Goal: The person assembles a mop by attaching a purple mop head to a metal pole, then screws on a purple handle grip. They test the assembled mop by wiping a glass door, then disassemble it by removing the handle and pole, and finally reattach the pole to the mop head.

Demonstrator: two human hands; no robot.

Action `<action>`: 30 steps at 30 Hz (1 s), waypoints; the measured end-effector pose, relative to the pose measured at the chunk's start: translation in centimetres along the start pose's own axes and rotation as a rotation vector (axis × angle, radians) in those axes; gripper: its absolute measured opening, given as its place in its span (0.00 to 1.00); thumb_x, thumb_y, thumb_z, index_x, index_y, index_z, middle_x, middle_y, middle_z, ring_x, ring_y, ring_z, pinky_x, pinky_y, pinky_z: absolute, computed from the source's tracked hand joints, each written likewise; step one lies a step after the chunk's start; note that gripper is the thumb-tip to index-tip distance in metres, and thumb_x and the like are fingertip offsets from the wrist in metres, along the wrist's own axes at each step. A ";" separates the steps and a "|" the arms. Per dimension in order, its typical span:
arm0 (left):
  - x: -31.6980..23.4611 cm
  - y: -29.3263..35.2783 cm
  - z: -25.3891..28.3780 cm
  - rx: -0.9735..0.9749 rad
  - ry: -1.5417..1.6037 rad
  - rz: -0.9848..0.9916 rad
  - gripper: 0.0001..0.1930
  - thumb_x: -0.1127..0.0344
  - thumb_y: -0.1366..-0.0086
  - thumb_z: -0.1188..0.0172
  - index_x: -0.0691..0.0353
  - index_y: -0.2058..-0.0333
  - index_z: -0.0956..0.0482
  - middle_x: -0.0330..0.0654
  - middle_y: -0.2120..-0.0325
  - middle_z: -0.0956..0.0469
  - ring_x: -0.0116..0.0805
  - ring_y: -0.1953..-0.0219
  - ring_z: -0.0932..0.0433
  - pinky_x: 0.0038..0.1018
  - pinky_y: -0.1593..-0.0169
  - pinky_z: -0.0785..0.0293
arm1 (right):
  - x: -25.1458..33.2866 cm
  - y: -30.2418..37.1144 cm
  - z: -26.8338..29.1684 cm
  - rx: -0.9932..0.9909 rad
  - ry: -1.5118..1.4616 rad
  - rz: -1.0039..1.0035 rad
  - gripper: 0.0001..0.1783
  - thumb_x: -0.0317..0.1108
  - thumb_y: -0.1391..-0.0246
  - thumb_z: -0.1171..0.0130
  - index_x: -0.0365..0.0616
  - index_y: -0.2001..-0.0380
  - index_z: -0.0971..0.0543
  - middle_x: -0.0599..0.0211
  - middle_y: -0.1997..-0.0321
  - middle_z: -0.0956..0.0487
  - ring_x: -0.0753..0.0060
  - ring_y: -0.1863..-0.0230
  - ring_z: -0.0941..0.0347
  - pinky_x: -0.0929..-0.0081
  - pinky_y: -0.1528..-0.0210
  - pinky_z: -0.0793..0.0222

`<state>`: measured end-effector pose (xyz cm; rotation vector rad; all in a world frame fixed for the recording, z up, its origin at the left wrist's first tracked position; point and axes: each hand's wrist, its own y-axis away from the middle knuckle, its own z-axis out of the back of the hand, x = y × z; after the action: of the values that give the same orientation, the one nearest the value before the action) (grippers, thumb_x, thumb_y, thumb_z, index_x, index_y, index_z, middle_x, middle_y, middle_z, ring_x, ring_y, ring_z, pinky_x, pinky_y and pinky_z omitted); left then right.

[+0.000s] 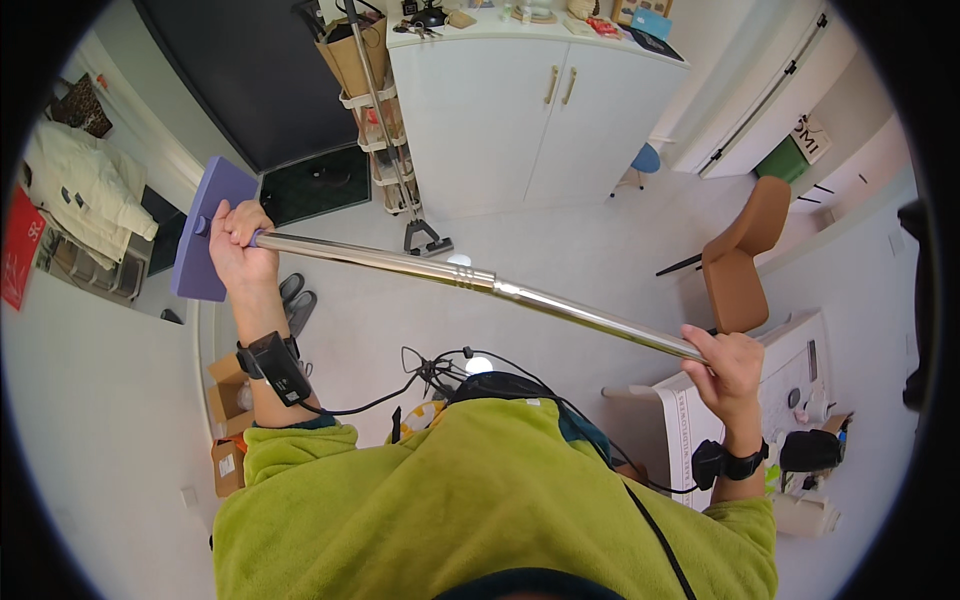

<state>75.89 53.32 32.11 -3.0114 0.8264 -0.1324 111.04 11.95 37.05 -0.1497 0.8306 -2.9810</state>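
A flat mop with a purple rectangular head and a shiny telescopic metal pole is held up across the front of my body. My left hand is closed round the mop at the neck, right beside the head. At the other end of the pole, my right hand grips the metal tube, its thumb lying along the top. The pole slants down from left to right, with a joint collar about midway. The end of the pole is hidden in my right hand.
Ahead stands a white cabinet, with a slim rolling rack and another long-handled floor tool to its left. A brown chair and a white table are at the right. Grey slippers lie on the left floor; cables cross my front.
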 end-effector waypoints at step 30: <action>0.6 0.4 -1.0 0.148 -0.150 -0.017 0.18 0.68 0.37 0.56 0.56 0.86 0.47 0.35 0.88 0.47 0.24 0.90 0.48 0.19 0.87 0.47 | -1.1 0.0 -3.8 0.533 -0.789 -0.525 0.13 0.35 0.56 0.36 0.44 0.65 0.22 0.67 0.86 0.30 0.66 0.87 0.37 0.75 0.82 0.41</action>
<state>76.13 52.63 33.17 -2.8482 0.7429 0.0312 111.72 14.00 33.70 -1.5679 -0.1168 -2.9685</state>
